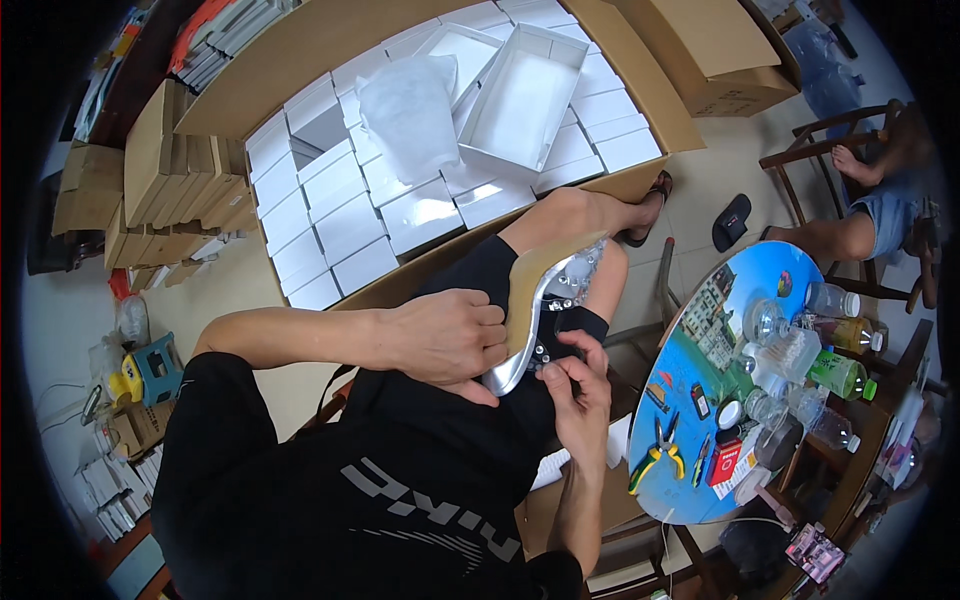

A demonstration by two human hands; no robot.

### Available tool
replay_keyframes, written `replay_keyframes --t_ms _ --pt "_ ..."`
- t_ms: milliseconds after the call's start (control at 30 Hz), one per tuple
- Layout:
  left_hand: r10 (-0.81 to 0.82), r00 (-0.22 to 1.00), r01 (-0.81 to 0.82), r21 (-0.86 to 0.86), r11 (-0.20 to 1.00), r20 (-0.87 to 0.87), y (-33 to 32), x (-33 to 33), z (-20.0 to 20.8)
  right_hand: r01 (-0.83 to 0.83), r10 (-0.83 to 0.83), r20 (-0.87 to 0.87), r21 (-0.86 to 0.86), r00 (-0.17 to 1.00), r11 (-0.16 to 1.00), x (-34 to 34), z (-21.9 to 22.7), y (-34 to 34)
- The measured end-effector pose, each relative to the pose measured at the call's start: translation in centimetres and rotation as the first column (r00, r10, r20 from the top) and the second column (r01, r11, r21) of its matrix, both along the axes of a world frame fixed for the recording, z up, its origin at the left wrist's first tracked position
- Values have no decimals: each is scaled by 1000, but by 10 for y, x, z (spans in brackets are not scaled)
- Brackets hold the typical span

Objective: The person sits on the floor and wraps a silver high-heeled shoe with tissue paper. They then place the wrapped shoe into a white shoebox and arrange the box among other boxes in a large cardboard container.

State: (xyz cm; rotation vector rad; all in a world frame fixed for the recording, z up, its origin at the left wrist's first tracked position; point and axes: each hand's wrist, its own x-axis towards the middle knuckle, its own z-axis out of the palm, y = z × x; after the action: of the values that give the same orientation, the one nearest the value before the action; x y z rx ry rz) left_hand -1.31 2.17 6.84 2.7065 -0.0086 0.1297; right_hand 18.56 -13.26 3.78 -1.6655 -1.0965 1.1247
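Observation:
Over my lap I hold a high-heeled sandal (529, 290) with a tan sole, a silvery edge and a clear front set with shiny stones. My left hand (452, 338) is wrapped round its heel end from the left, thumb pointing down. On the right, my right hand (578, 386) pinches at a dark strap with bright stones (541, 354) close to the heel. Whether its fingertips also hold a small loose piece is too small to tell. The shoe lies tilted, its toe pointing up and away from me.
Ahead stands a large carton (680, 110) of white boxes, with an opened white box (527, 95) and a translucent bag (408, 115) on top. To the right, a round table (655, 400) carries pliers (658, 456) and bottles (838, 372). Another person's legs (850, 235) are beyond it.

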Motion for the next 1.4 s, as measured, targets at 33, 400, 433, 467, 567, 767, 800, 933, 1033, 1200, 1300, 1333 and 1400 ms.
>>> replay_keyframes --t_ms 33,400,433,467,567,767,800,933,1033,1200,1300,1333,1400 --pt "3 1000 -3 -3 1000 -10 1 -2 0 -24 23 55 22 998 999 3 3 0" --pt "253 932 -359 -563 744 -260 11 17 25 39 -72 398 91 915 995 19 51 11" --pt "218 905 -414 -633 654 -366 15 21 33 -64 25 454 71 891 995 18 65 12" --pt "156 871 -467 -686 559 -466 17 24 38 -152 111 504 41 856 988 15 72 11" --pt "2 882 -452 -847 281 -471 15 27 27 -279 241 480 7 843 960 14 66 13" --pt "-182 807 -563 -825 46 -561 17 27 29 -384 359 330 11 873 923 43 56 13" --pt "-203 792 -580 -813 42 -576 18 28 30 -382 364 321 -7 874 924 53 55 12" --pt "-204 801 -590 -801 -107 -563 14 24 18 -367 363 337 -54 869 929 79 44 10" --pt "-196 838 -543 -813 -209 -509 6 22 9 -266 251 276 16 928 964 72 50 13" --pt "-175 921 -388 -867 -314 -348 -14 29 -2 25 -6 -164 113 986 993 17 35 17" --pt "-123 933 -361 -863 -353 -339 -14 30 -2 67 -67 -117 -2 991 998 15 26 25" --pt "-91 932 -361 -863 -353 -352 -12 29 -2 79 -77 -98 15 992 997 17 21 26" --pt "214 878 -433 -901 -25 -428 -1 19 -10 173 -187 -248 -76 951 982 25 23 29"
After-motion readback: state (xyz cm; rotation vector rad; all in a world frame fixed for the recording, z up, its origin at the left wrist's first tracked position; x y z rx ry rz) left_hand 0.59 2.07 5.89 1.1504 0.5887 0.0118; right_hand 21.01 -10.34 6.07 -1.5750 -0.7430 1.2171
